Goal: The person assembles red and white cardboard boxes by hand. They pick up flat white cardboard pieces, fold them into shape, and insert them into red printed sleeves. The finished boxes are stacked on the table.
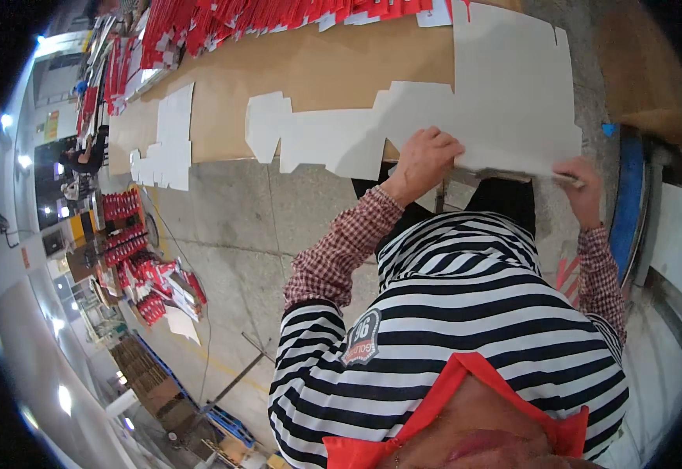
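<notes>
Brown board tops the counter [333, 62], and over its near side lies a large white cardboard blank [513, 86]. At the blank's near edge, beside the left side of its wide panel, rests the left hand [431, 160], fingers curled onto the card; its thumb is hidden, so I cannot tell whether that grip pinches or merely presses. At the blank's near right corner is the right hand [581, 187], its grip drawn in close and apparently pinching the edge. Between the two hands, a narrow strip of the blank looks turned down (shadow makes it hard to be certain).

Judging by its shape, little has been done to this piece: the wide panel and the notched arm running left lie flat, tabs spread, nothing joined, so nearly all its folding seems undone. Well left of the blank, a second white blank [173, 137] is just as flat, with neither hand on it. Beyond the large blank, red and white pieces [278, 12] form a crowded row; how finished they are, I cannot tell. Farther off to its left is a co-worker [87, 160] in dark clothing.
</notes>
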The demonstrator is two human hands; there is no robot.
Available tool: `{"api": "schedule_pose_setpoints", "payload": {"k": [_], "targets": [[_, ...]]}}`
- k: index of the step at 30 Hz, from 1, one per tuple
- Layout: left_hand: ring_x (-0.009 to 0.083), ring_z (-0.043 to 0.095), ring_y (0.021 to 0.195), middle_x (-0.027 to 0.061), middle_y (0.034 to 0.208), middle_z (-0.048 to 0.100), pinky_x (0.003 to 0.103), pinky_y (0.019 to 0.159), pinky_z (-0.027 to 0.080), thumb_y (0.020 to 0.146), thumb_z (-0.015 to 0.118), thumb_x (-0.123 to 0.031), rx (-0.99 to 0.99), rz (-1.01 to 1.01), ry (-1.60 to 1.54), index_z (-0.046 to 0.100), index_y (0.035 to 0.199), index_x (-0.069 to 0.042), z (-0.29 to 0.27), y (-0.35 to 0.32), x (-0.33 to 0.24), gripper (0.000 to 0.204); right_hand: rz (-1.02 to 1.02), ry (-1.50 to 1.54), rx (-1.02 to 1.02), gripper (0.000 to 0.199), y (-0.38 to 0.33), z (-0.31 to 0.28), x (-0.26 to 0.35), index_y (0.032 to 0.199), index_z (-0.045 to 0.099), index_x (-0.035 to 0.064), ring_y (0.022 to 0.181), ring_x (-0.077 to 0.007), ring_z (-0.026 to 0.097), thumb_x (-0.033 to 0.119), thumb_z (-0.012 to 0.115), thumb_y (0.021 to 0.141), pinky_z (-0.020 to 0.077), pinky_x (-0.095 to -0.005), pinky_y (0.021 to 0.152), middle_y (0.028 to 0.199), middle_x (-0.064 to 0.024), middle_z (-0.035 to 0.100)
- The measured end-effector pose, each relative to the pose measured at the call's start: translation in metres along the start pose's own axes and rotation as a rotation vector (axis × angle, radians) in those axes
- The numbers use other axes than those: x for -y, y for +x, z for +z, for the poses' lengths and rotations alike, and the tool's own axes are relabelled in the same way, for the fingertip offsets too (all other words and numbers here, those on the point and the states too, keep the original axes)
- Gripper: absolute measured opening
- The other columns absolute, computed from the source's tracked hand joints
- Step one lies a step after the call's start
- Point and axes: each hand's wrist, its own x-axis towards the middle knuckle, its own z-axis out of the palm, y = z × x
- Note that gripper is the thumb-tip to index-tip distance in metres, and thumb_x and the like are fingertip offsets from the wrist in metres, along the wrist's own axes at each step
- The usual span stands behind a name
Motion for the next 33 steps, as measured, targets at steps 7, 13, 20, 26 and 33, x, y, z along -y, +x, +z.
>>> {"api": "schedule_pose_setpoints", "payload": {"k": [7, 13, 20, 26, 33], "targets": [[0.0261, 0.055, 0.103, 0.0095, 0.114, 0.059, 0.040, 0.081, 0.048, 0.079, 0.062, -0.006, -0.141, -0.332, 0.027, 0.062, 0.116, -0.009, 0.021, 0.035, -0.024, 0.037, -0.236, -0.211, -0.509, 0.048, 0.053, 0.000, 0.053, 0.128, 0.060, 0.0108, 0.131, -0.0284, 0.042, 0.031, 0.069, 0.085, 0.0313, -0.0448, 0.108, 0.142, -0.0155, 0.045], [0.0295, 0.031, 0.139, 0.0083, 0.149, 0.037, 0.058, 0.109, 0.023, 0.080, 0.066, -0.022, 0.041, -0.128, 0.230, 0.041, 0.143, -0.012, 0.016, -0.010, -0.042, 0.068, -0.631, -0.229, -0.083, 0.063, 0.053, 0.037, 0.070, 0.132, 0.057, 0.0152, 0.143, -0.0285, 0.025, 0.061, 0.050, 0.089, 0.0094, -0.0511, 0.118, 0.148, -0.0098, 0.041], [0.0273, 0.058, 0.087, 0.0067, 0.093, 0.065, 0.037, 0.083, 0.045, 0.078, 0.074, -0.016, -0.252, -0.524, -0.134, 0.064, 0.105, -0.006, -0.020, -0.029, 0.019, 0.030, -0.643, -0.262, -0.004, 0.063, 0.053, 0.041, 0.065, 0.134, 0.056, 0.0181, 0.143, -0.0275, 0.025, 0.062, 0.047, 0.090, 0.0075, -0.0494, 0.119, 0.148, -0.0048, 0.043], [0.0295, 0.054, 0.090, 0.0109, 0.100, 0.058, 0.039, 0.079, 0.045, 0.085, 0.068, -0.015, -0.350, -0.410, 0.008, 0.064, 0.113, -0.006, -0.005, -0.033, 0.021, 0.029, -0.649, -0.310, 0.000, 0.060, 0.058, 0.036, 0.059, 0.135, 0.056, 0.0173, 0.144, -0.0280, 0.024, 0.058, 0.049, 0.091, 0.0086, -0.0495, 0.119, 0.149, -0.0055, 0.041], [0.0404, 0.020, 0.143, 0.0176, 0.155, 0.024, 0.062, 0.111, 0.014, 0.087, 0.061, -0.049, -0.121, -0.378, 0.370, 0.032, 0.148, -0.013, 0.007, -0.032, 0.023, 0.077, -0.694, -0.334, -0.035, 0.061, 0.061, 0.037, 0.063, 0.134, 0.056, 0.0154, 0.143, -0.0290, 0.026, 0.055, 0.056, 0.087, 0.0107, -0.0504, 0.119, 0.149, -0.0069, 0.041]]}}
